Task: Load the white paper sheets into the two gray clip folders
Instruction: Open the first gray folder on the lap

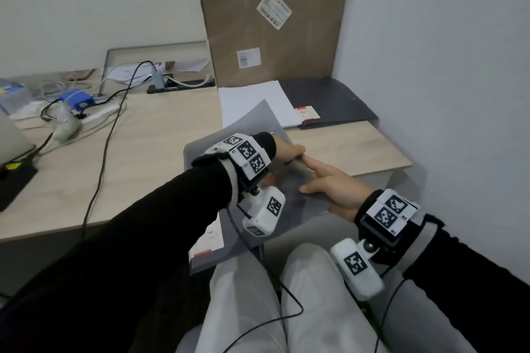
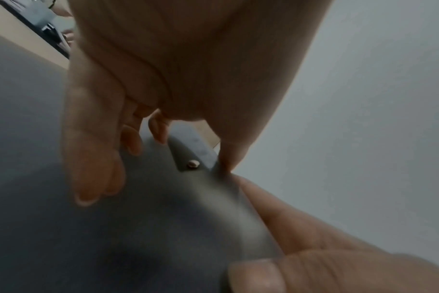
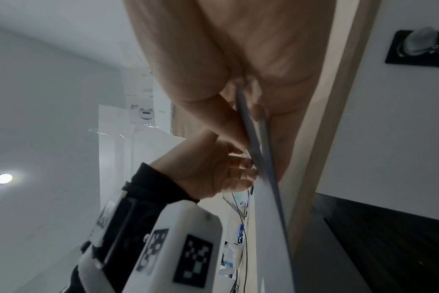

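While both hands work at the right-hand edge of the near folder, the scene reads as follows.

Near gray folder [image 1: 258, 123]: lies over the front edge of the worktop [image 1: 143, 137], partly overhanging the person's lap; its cover is lifted and tilted. A small rivet [image 2: 193, 163] shows near the held edge in the left wrist view.
Left hand [image 1: 286, 150]: fingers [image 2: 95, 168] curled over the cover's right edge, thumb on the far side, gripping the cover.
Right hand [image 1: 329, 183]: index finger extended along the same edge and touching the left hand; thumb on top of the gray sheet. The right wrist view shows thin gray edges [image 3: 256, 142] passing between thumb and fingers, so this hand pinches the folder.
White paper sheets [image 1: 255, 103]: a stack lying flat on the worktop behind the near folder, its front part covered by the lifted cover.
Second gray folder [image 1: 338, 103]: open and flat at the back right corner of the worktop, just beside the sheets, with a red-and-white label [image 1: 308, 113] at its inner edge.
Cardboard box [image 1: 272, 17]: upright behind the sheets.
Cables and blue device [image 1: 81, 101]: on the left part of the worktop, well apart from the folders.
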Demonstrator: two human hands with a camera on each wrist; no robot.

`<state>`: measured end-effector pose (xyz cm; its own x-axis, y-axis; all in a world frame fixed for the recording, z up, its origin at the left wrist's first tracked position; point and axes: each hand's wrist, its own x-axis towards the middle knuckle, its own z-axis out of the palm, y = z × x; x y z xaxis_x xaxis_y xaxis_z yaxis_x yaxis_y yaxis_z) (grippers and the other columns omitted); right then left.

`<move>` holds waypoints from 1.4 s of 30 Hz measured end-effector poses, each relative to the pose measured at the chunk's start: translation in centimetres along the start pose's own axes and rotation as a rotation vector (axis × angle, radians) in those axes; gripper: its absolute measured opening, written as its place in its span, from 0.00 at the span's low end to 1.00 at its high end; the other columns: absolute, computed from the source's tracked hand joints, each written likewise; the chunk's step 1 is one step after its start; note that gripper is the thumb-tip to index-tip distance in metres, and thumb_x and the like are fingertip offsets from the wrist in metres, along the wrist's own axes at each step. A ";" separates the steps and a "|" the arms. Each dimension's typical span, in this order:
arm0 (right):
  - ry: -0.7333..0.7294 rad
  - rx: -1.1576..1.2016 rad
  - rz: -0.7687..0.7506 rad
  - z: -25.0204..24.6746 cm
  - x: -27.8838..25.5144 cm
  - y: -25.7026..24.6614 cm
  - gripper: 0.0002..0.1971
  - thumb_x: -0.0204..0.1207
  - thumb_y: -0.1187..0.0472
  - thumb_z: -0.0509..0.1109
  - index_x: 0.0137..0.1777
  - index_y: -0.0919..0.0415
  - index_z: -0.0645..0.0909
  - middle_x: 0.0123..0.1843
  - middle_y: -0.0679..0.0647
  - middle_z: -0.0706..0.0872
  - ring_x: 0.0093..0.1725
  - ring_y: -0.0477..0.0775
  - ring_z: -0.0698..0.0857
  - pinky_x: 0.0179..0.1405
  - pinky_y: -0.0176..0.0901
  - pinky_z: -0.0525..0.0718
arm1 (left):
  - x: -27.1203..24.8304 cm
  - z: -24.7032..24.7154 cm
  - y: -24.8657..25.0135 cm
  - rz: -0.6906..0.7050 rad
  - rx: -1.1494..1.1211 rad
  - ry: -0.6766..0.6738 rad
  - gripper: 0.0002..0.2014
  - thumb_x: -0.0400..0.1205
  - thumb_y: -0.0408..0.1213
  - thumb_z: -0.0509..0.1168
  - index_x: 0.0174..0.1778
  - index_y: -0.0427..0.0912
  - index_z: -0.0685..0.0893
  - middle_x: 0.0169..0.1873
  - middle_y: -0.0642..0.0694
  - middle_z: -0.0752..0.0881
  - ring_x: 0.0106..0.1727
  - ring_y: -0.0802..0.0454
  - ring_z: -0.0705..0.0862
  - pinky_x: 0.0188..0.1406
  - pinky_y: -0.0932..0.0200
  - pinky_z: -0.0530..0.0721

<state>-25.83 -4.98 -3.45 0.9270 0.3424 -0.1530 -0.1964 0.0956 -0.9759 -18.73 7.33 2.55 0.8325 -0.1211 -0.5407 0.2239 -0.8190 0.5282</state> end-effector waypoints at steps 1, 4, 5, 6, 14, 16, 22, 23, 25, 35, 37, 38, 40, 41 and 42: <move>-0.021 0.026 0.001 -0.1 -0.1 -0.1 0.36 0.74 0.83 0.54 0.77 0.50 0.68 0.69 0.48 0.83 0.70 0.49 0.81 0.70 0.45 0.79 | 0.2 0.0 -0.1 -0.002 -0.023 -0.037 0.23 0.81 0.54 0.53 0.51 0.34 0.76 0.37 0.34 0.81 0.38 0.38 0.84 0.50 0.49 0.86; -0.064 0.066 0.019 -0.2 -0.3 0.0 0.30 0.80 0.73 0.60 0.77 0.45 0.67 0.70 0.47 0.82 0.70 0.49 0.81 0.69 0.45 0.79 | 0.0 -0.1 -0.4 0.003 -0.082 -0.142 0.23 0.78 0.46 0.51 0.55 0.30 0.76 0.37 0.32 0.78 0.32 0.38 0.80 0.44 0.49 0.85; -0.051 0.076 0.034 -0.3 -0.2 0.3 0.28 0.80 0.65 0.63 0.78 0.44 0.65 0.72 0.48 0.80 0.71 0.50 0.80 0.71 0.48 0.77 | -0.1 -0.2 -0.5 0.013 -0.082 -0.152 0.23 0.77 0.45 0.51 0.57 0.29 0.76 0.39 0.31 0.78 0.33 0.36 0.81 0.47 0.45 0.86; -0.038 0.122 0.051 -0.5 -0.2 0.7 0.30 0.78 0.58 0.67 0.79 0.44 0.64 0.74 0.48 0.78 0.72 0.51 0.79 0.73 0.51 0.75 | -0.3 -0.4 -0.6 0.038 -0.092 -0.138 0.20 0.79 0.43 0.51 0.54 0.30 0.77 0.40 0.31 0.78 0.36 0.35 0.82 0.48 0.43 0.87; 0.056 0.282 0.168 -0.5 0.1 3.7 0.20 0.79 0.78 0.56 0.68 0.64 0.74 0.59 0.59 0.85 0.44 0.50 0.88 0.39 0.39 0.89 | -1.2 -0.2 -2.7 0.215 -0.118 -0.078 0.09 0.86 0.33 0.54 0.40 0.38 0.73 0.38 0.39 0.79 0.36 0.40 0.83 0.48 0.47 0.86; 0.043 0.237 0.177 0.0 0.3 4.0 0.23 0.77 0.84 0.51 0.66 0.67 0.76 0.62 0.64 0.83 0.51 0.55 0.86 0.44 0.39 0.88 | -1.7 -0.2 -3.0 0.223 -0.044 -0.098 0.04 0.81 0.26 0.62 0.42 0.35 0.74 0.43 0.37 0.78 0.44 0.34 0.86 0.48 0.49 0.88; 0.100 0.000 0.225 0.3 0.3 3.7 0.23 0.80 0.81 0.52 0.65 0.56 0.74 0.38 0.58 0.88 0.28 0.50 0.88 0.22 0.34 0.84 | -3.7 -2.0 -3.8 0.317 -0.209 0.027 0.07 0.83 0.35 0.60 0.40 0.40 0.73 0.41 0.37 0.82 0.40 0.40 0.86 0.51 0.49 0.89; 0.095 -0.029 0.222 0.3 0.0 3.4 0.22 0.80 0.79 0.53 0.65 0.54 0.74 0.36 0.57 0.89 0.28 0.51 0.88 0.21 0.34 0.83 | -4.3 -2.5 -3.8 0.342 -0.244 0.077 0.07 0.85 0.34 0.55 0.42 0.40 0.72 0.38 0.39 0.80 0.36 0.42 0.85 0.48 0.47 0.89; 0.103 -0.078 0.180 -0.3 -0.8 2.4 0.25 0.80 0.78 0.56 0.70 0.54 0.73 0.47 0.66 0.89 0.41 0.64 0.87 0.28 0.39 0.84 | -5.7 -4.0 -3.7 0.391 -0.325 0.097 0.03 0.85 0.29 0.53 0.46 0.36 0.71 0.39 0.41 0.75 0.32 0.43 0.85 0.41 0.46 0.90; 0.339 -0.065 -0.009 -8.4 -3.9 -4.0 0.25 0.82 0.74 0.54 0.75 0.55 0.70 0.42 0.51 0.94 0.34 0.51 0.92 0.31 0.33 0.86 | -10.0 -11.9 -9.3 0.555 -0.621 0.193 0.12 0.84 0.34 0.50 0.41 0.44 0.77 0.36 0.46 0.82 0.31 0.50 0.85 0.32 0.57 0.89; 0.369 -0.095 0.024 -9.0 -4.3 -3.6 0.25 0.82 0.74 0.53 0.76 0.54 0.70 0.40 0.50 0.94 0.33 0.50 0.92 0.31 0.33 0.86 | -9.7 -12.2 -11.2 0.504 -0.670 0.214 0.13 0.85 0.35 0.50 0.39 0.46 0.78 0.31 0.50 0.85 0.29 0.55 0.86 0.29 0.60 0.88; 0.378 -0.117 0.042 -9.4 -4.3 -3.1 0.25 0.82 0.74 0.53 0.76 0.54 0.70 0.40 0.49 0.94 0.32 0.49 0.92 0.31 0.33 0.86 | -9.6 -12.3 -12.3 0.473 -0.689 0.234 0.13 0.85 0.35 0.51 0.38 0.46 0.78 0.29 0.51 0.86 0.27 0.57 0.87 0.28 0.61 0.88; 0.420 -0.132 0.076 -9.9 -4.5 -2.3 0.25 0.82 0.74 0.52 0.76 0.54 0.69 0.38 0.47 0.94 0.31 0.47 0.92 0.30 0.32 0.85 | -9.2 -12.3 -14.4 0.402 -0.708 0.267 0.13 0.85 0.36 0.51 0.37 0.44 0.77 0.32 0.46 0.84 0.26 0.56 0.87 0.30 0.59 0.88; 0.439 -0.134 0.089 -10.2 -4.6 -1.9 0.25 0.82 0.74 0.52 0.75 0.54 0.69 0.36 0.47 0.93 0.30 0.47 0.91 0.29 0.32 0.84 | -9.0 -12.3 -15.5 0.359 -0.714 0.276 0.14 0.85 0.35 0.50 0.36 0.42 0.76 0.34 0.43 0.83 0.26 0.54 0.88 0.31 0.58 0.88; 0.460 -0.145 0.102 -10.5 -4.6 -1.5 0.25 0.82 0.74 0.52 0.75 0.54 0.69 0.35 0.47 0.93 0.29 0.46 0.91 0.28 0.31 0.84 | -8.8 -12.2 -16.6 0.317 -0.726 0.282 0.14 0.85 0.35 0.50 0.37 0.41 0.75 0.35 0.40 0.82 0.25 0.53 0.88 0.30 0.57 0.88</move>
<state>-26.40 -16.51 -2.94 0.9569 -0.1078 -0.2698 -0.2771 -0.0590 -0.9590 -23.65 28.84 6.49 0.9847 -0.0610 -0.1634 0.1489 -0.1935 0.9697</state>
